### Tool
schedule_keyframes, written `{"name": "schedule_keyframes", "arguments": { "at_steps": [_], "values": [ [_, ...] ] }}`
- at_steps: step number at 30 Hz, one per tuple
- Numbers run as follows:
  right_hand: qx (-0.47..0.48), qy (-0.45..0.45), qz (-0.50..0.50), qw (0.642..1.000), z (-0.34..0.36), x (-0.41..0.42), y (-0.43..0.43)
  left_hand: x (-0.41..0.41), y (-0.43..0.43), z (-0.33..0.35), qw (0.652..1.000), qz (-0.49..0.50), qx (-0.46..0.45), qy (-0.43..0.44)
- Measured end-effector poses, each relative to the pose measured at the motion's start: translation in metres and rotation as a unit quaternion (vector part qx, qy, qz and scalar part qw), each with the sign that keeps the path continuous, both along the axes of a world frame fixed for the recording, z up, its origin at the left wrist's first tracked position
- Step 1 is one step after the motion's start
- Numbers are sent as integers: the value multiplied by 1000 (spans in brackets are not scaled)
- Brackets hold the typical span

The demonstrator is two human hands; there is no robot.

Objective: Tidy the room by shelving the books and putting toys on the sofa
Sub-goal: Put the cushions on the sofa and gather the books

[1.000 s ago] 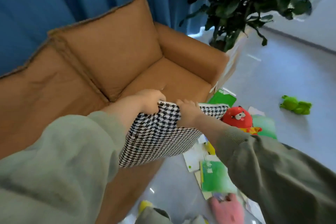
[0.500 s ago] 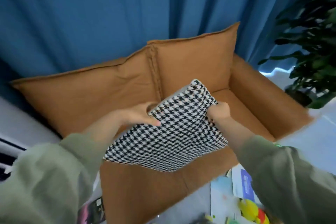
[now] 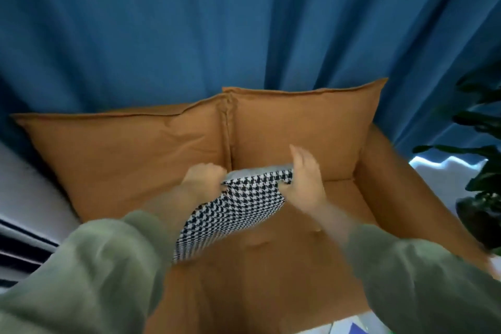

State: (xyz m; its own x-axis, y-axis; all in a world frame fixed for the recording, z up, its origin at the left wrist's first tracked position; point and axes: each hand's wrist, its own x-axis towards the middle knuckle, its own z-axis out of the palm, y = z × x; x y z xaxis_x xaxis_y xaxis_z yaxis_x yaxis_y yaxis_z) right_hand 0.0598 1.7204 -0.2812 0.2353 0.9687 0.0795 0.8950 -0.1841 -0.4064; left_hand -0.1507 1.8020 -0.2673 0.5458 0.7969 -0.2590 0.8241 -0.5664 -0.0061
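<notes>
A black-and-white houndstooth cushion [image 3: 238, 209] lies tilted over the seat of the brown sofa [image 3: 271, 279], its far edge close to the two back cushions. My left hand [image 3: 203, 182] grips the cushion's far left corner with curled fingers. My right hand [image 3: 306, 176] holds the far right corner, thumb under the edge and fingers stretched up along the back cushion. No toys or books are visible on the sofa.
Blue curtains [image 3: 217, 35] hang behind the sofa. A dark leafy plant [image 3: 482, 171] stands at the right beside the sofa's arm [image 3: 406, 198]. A pale surface with dark stripes [image 3: 24, 238] shows at the left. A bit of floor with a blue item [image 3: 357, 329] appears bottom right.
The cushion has moved from above the seat's front toward the back cushions and sits lower. My view has lifted, so the floor toys are out of sight. My right hand's fingers have straightened.
</notes>
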Motion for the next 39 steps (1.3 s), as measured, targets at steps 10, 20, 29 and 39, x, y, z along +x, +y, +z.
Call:
{"name": "schedule_keyframes", "arguments": {
  "at_steps": [10,20,29,39],
  "values": [
    [-140,-189,132,963,-21,18,58,57,36,12,988,-119,45,88],
    [-220,-84,67,969,-89,24,112,3,98,-88,982,-5,-171,79],
    [-156,-211,155,952,-77,13,192,-29,169,-84,995,45,-84,-37],
    [-238,-219,147,935,-109,22,227,-10,199,-126,997,27,-64,17]
  ]
}}
